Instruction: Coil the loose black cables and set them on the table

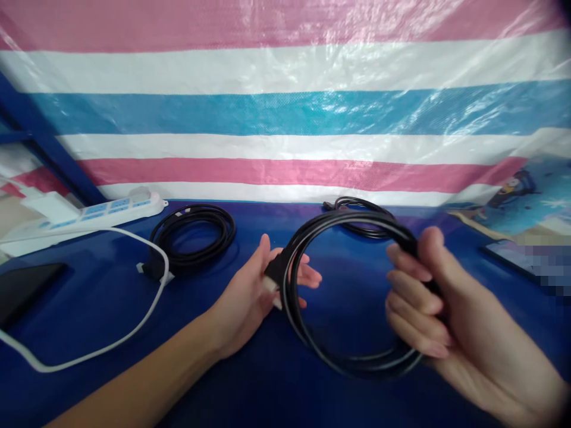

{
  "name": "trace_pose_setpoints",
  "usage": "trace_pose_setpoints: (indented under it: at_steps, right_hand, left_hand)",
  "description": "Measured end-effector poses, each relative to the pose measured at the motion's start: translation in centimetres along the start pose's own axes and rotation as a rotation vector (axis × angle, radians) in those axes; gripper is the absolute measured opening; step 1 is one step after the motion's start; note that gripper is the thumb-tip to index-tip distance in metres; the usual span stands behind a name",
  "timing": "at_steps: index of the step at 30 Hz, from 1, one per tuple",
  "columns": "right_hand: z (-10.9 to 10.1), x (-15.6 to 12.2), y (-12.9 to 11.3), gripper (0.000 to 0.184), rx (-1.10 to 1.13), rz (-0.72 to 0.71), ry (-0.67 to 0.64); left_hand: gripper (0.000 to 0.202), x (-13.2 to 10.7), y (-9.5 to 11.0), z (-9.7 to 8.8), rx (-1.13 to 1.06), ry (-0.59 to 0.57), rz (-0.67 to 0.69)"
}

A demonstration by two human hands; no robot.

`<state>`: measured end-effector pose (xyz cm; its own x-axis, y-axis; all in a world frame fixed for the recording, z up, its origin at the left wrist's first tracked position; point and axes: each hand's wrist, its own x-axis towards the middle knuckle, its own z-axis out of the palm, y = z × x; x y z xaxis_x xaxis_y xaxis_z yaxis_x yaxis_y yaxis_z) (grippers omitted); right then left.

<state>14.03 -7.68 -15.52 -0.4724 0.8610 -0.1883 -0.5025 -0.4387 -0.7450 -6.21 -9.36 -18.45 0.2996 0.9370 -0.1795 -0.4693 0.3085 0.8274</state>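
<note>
A black cable wound into a coil (312, 339) hangs between my hands above the blue table (98, 297). My right hand (441, 321) is closed round the right side of the coil, fingers curled over the strands. My left hand (263, 285) is at the coil's left side, fingers stretched out, thumb and palm against the cable's plug end. A second coiled black cable (196, 238) lies flat on the table to the left. A third black coil (357, 217) lies further back, partly hidden behind the held one.
A white power strip (89, 214) sits at the back left, its white cord (147, 309) looping over the table. A dark flat device (22, 291) lies at the left edge. A striped plastic sheet (285, 107) forms the backdrop. A patterned item (535, 202) lies at the right.
</note>
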Motion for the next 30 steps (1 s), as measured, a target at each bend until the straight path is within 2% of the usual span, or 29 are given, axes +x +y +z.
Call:
trace_pose_setpoints:
  at_steps: [2,6,8,11,14,18,20,22,26,30]
  right_hand:
    - [-0.4,0.1,-1.1,0.043,0.037,-0.096,0.071]
    - [-1.2,0.4,-2.6,0.041,0.048,-0.208,0.271]
    - [-1.2,0.6,-2.6,0.042,0.041,-0.233,0.319]
    - [-0.8,0.9,-1.7,0.043,0.029,-0.162,0.337]
    - [-0.5,1.0,-0.4,0.046,0.024,-0.032,0.313]
    - [-1.1,1.6,0.5,0.047,0.020,0.091,0.232]
    - [-1.5,1.9,0.6,0.045,0.014,0.123,0.180]
    - [-1.6,2.1,0.6,0.044,0.001,0.123,0.198]
    - [-1.0,1.6,-0.3,0.043,-0.048,-0.012,0.372]
    - [-0.9,1.4,-2.4,0.043,-0.183,-0.298,0.460]
  left_hand:
    - [0.057,0.2,-0.4,0.2,0.032,0.030,0.005]
    - [0.046,0.3,-1.5,0.8,0.196,-0.056,-0.036]
    - [0.045,0.3,-2.1,1.2,0.205,-0.059,-0.017]
    - [0.052,0.2,-2.4,1.6,0.068,0.069,-0.004]
    - [0.042,-0.2,-2.0,2.0,0.024,0.208,-0.092]
    - [0.018,-0.7,-1.8,2.2,0.062,0.203,-0.141]
    - [0.013,-0.5,-2.0,2.1,0.065,0.193,-0.137]
    - [0.013,-0.2,-2.2,2.0,0.087,0.222,-0.153]
    - [0.027,0.1,-1.9,1.6,0.187,0.344,-0.101]
    - [0.036,-0.4,-1.1,0.9,0.305,0.484,-0.010]
